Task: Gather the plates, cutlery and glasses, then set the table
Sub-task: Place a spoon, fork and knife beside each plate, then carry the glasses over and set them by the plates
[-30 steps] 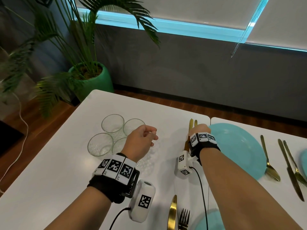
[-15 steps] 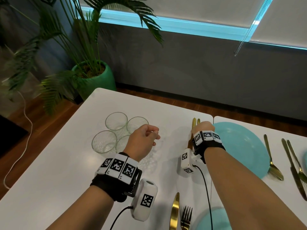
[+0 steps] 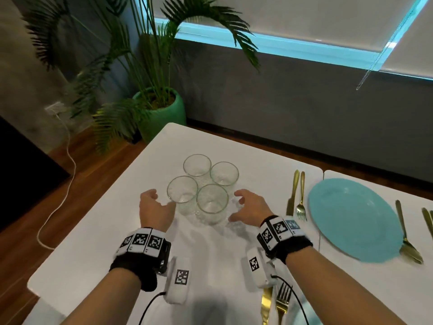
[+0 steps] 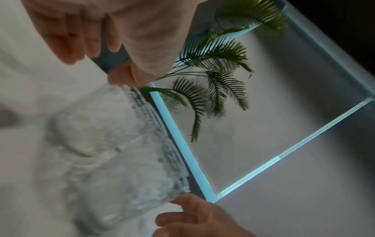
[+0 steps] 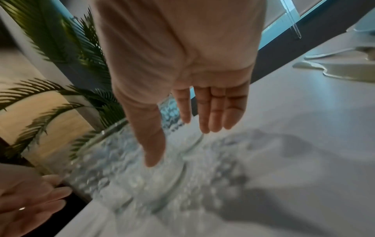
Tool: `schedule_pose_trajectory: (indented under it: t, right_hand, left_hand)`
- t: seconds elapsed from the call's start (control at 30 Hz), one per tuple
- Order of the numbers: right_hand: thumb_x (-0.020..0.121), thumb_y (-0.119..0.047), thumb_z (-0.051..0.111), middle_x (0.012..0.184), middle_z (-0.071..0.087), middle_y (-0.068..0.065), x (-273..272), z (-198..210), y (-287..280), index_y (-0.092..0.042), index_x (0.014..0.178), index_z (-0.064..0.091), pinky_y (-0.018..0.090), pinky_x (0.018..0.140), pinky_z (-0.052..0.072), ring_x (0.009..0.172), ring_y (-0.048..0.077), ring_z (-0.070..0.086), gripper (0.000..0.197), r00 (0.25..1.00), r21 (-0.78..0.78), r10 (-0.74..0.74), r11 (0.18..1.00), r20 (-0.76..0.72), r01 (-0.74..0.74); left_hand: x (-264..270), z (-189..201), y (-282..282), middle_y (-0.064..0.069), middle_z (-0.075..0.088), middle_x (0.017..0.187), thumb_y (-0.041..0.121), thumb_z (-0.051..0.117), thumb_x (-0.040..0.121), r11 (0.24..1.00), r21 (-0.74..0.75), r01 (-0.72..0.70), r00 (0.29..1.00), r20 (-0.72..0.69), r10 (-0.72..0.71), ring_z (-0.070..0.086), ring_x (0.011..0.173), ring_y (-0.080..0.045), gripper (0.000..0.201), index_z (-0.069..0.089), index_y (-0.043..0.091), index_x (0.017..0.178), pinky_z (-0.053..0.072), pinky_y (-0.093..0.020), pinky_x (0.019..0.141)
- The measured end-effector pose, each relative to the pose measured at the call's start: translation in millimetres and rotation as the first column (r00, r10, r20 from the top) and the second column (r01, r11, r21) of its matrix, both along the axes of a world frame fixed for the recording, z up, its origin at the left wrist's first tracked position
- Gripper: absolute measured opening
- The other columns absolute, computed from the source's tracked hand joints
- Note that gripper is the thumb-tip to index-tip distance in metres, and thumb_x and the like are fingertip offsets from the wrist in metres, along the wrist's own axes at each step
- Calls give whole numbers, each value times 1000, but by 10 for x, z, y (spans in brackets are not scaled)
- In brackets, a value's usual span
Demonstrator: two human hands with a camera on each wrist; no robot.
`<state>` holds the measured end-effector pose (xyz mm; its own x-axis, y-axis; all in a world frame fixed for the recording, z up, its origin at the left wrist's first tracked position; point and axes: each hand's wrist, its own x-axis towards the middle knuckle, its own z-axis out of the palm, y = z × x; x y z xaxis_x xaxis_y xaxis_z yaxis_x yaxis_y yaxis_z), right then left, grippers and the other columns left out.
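Note:
Several clear textured glasses stand bunched together on the white table. My left hand is open just left of the front-left glass, thumb close to its wall. My right hand is open just right of the front-right glass. Neither hand grips anything, and I cannot tell whether they touch the glass. A gold knife and fork lie left of a teal plate, with a gold spoon on its right. The right wrist view shows straight fingers over a blurred glass.
A second gold knife and fork lie at the near edge under my right forearm. More gold cutlery shows at the right border. A potted palm stands past the table's far left corner, and a white cable runs over the wooden floor.
My right hand left the knife and fork beside the teal plate and came left to the glasses. My left hand opened from a loose fist and now sits left of the glasses.

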<state>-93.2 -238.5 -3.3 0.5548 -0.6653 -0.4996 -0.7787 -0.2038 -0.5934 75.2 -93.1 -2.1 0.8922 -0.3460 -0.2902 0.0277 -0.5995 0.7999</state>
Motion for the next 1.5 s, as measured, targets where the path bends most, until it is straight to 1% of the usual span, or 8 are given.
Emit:
schedule_pose_trajectory:
  t: [0.13,0.23,0.33,0.6,0.9,1.17,1.3,1.5]
  right_hand:
    - [57,-26,89,139,46,6,101,-236,236,-18,141,35,35,103,42,128,22,44,100,988,43,-93,995,122,88]
    - [54,-24,91,132,50,5,208,-353,348,-15,137,39,30,97,44,120,20,49,98,957,60,-185,982,223,176]
    - [54,-24,91,129,53,3,305,-403,429,-13,134,41,21,85,42,110,15,51,95,935,52,-227,974,273,221]
    - [52,-30,91,127,56,4,426,-514,481,-13,132,43,20,89,41,118,20,53,94,907,-25,-298,947,299,319]
    - [56,-25,88,124,58,2,246,-336,553,-13,128,48,17,84,41,114,19,56,83,895,-72,-286,942,343,328]
    - [60,-23,88,116,56,-3,-657,620,424,-16,126,49,16,84,42,106,10,52,77,777,-70,-367,883,512,463]
    - [61,-21,87,102,54,-9,-1446,1099,290,-16,123,51,8,72,45,97,7,54,72,707,-82,-453,809,542,582]
    - [59,-22,87,103,61,-5,-3091,1266,114,-17,118,55,21,80,49,98,14,61,67,583,-108,-641,622,499,776]
  left_hand:
    - [127,-299,6,-13,36,148,10,81,69,969,59,240,966,-113,-232,43,131,-30,97,21,7,146,38,-41,108]
    - [164,-385,-84,-11,38,149,17,86,62,942,47,331,940,-99,-326,40,134,-28,108,20,12,147,37,-43,110]
    - [184,-453,-134,-7,45,144,19,88,58,935,23,354,934,-49,-353,45,131,-27,104,28,17,143,39,-38,108]
    - [188,-518,-134,-4,54,136,15,87,59,941,-32,337,941,-7,-338,52,125,-21,90,40,17,136,36,-20,95]
    - [76,-338,44,-4,58,126,18,88,58,928,-62,367,930,31,-365,55,114,-19,84,44,17,131,39,-23,92]
    - [-579,324,-164,1,60,113,23,90,52,852,-200,483,876,106,-471,54,101,-16,83,48,24,124,43,-28,89]
    - [-1195,678,-502,1,57,113,18,88,59,797,-247,551,835,145,-531,53,101,-16,78,48,22,125,43,-30,89]
    - [-2406,938,-991,-1,61,115,22,90,54,694,-254,674,737,156,-658,57,107,-23,79,49,27,122,48,-38,95]
